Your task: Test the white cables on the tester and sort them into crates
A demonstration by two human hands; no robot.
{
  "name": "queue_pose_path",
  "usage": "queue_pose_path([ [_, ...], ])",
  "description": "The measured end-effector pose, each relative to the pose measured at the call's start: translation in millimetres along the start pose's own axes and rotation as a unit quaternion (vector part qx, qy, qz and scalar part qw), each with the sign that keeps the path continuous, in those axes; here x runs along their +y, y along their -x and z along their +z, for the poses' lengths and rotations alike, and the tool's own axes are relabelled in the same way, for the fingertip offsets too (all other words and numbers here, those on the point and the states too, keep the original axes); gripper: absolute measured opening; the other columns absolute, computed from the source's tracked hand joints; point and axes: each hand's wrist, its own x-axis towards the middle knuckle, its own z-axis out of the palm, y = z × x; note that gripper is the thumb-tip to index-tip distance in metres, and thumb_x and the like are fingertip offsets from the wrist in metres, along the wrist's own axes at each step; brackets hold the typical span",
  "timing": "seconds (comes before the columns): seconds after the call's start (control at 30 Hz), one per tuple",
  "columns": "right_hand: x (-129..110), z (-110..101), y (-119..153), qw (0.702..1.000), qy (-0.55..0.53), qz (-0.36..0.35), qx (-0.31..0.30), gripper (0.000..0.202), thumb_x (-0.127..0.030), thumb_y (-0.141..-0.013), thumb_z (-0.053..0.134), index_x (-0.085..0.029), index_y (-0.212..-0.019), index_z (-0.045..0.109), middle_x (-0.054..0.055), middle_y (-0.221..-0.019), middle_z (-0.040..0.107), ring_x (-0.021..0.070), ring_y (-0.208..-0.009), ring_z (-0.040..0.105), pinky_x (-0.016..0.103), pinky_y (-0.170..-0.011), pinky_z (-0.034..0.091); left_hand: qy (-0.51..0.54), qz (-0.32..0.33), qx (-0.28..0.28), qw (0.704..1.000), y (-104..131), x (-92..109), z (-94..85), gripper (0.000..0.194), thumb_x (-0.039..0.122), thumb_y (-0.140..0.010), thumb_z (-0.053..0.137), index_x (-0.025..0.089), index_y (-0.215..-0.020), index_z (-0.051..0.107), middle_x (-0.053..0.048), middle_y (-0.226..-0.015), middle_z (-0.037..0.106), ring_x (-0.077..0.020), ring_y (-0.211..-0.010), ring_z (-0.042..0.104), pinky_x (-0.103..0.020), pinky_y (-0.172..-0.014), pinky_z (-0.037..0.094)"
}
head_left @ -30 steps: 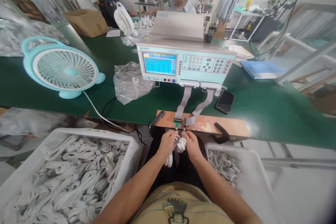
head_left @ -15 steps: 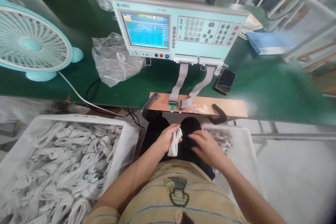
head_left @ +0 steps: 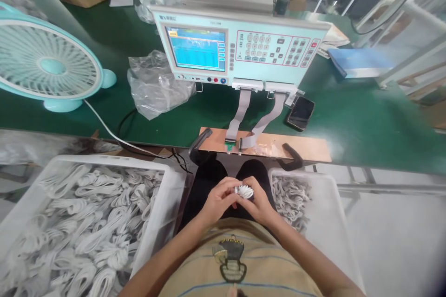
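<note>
A coiled white cable is held between both hands, above my lap. My left hand pinches it from the left, with fingers and thumb closed near its end. On the other side, my right hand wraps round the coil. The fingertips partly hide the cable, and its plugs cannot be made out. Just beyond the hands, a small green connector board and a second connector sit at the edge of a copper-coloured board, joined by grey ribbon cables to a tester with a screen.
A white bin full of coiled cables stands at left, another bin with cables at right. Two black clamps grip the board. A fan, a plastic bag, a phone and a blue book lie on the green table.
My right hand has moved left from beside the lap and closed on the cable coil. The coil has turned so that its end faces up. The view has shifted slightly.
</note>
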Motion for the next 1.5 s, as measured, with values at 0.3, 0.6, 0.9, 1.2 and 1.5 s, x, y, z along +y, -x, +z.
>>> queue_pose_path([
  [0.3, -22.2, 7.6, -11.3, 0.991, -0.007, -0.083, -0.101, 0.031, -0.027, -0.092, 0.030, -0.018, -0.108, 0.055, 0.006, -0.082, 0.052, 0.0151, -0.074, 0.051, 0.029, -0.069, 0.044, 0.134, -0.028, 0.245, 0.960, -15.5, -1.2, 6.0, 0.025, 0.034, -0.070, 0.063, 0.015, -0.061, 0.051, 0.004, -0.058, 0.048, -0.0061, -0.052, 0.042, -0.017, -0.049, 0.035],
  [0.6, -27.6, -0.5, -29.3, 0.980, 0.042, -0.126, -0.146, 0.019, -0.022, -0.087, 0.041, -0.018, -0.090, 0.059, 0.003, -0.071, 0.054, 0.0130, -0.064, 0.048, 0.025, -0.062, 0.039, 0.106, -0.034, 0.227, 0.968, -19.2, 4.7, 11.0, 0.023, 0.033, -0.070, 0.063, 0.014, -0.063, 0.052, 0.005, -0.055, 0.045, -0.0050, -0.048, 0.038, -0.016, -0.047, 0.032],
  [0.9, 0.4, 10.6, -65.0, 0.970, -0.185, 0.115, 0.107, 0.023, -0.036, -0.081, 0.049, -0.018, -0.067, 0.051, -0.004, -0.058, 0.046, 0.0100, -0.054, 0.043, 0.022, -0.053, 0.035, 0.066, 0.011, 0.185, 0.980, -48.3, -5.3, 6.4, 0.023, 0.036, -0.074, 0.060, 0.013, -0.073, 0.060, 0.003, -0.058, 0.049, -0.0068, -0.051, 0.043, -0.018, -0.047, 0.035],
  [1.2, 9.0, 11.1, -76.1, 0.952, -0.224, 0.147, 0.147, 0.022, -0.038, -0.074, 0.058, -0.016, -0.069, 0.059, -0.003, -0.055, 0.051, 0.0097, -0.050, 0.043, 0.022, -0.050, 0.035, 0.107, -0.023, 0.051, 0.993, -56.0, -0.7, -15.4, 0.022, 0.035, -0.076, 0.060, 0.014, -0.081, 0.063, 0.000, -0.066, 0.055, -0.0080, -0.056, 0.049, -0.020, -0.053, 0.041],
  [1.5, 5.7, 9.2, -77.2, 0.951, -0.219, 0.156, 0.150, 0.022, -0.038, -0.071, 0.060, -0.016, -0.069, 0.061, -0.003, -0.057, 0.054, 0.0105, -0.052, 0.045, 0.023, -0.053, 0.036, 0.079, -0.038, 0.075, 0.993, -61.7, -5.4, -25.5, 0.023, 0.033, -0.073, 0.063, 0.014, -0.085, 0.063, 0.001, -0.060, 0.057, -0.0090, -0.052, 0.051, -0.021, -0.051, 0.042],
])
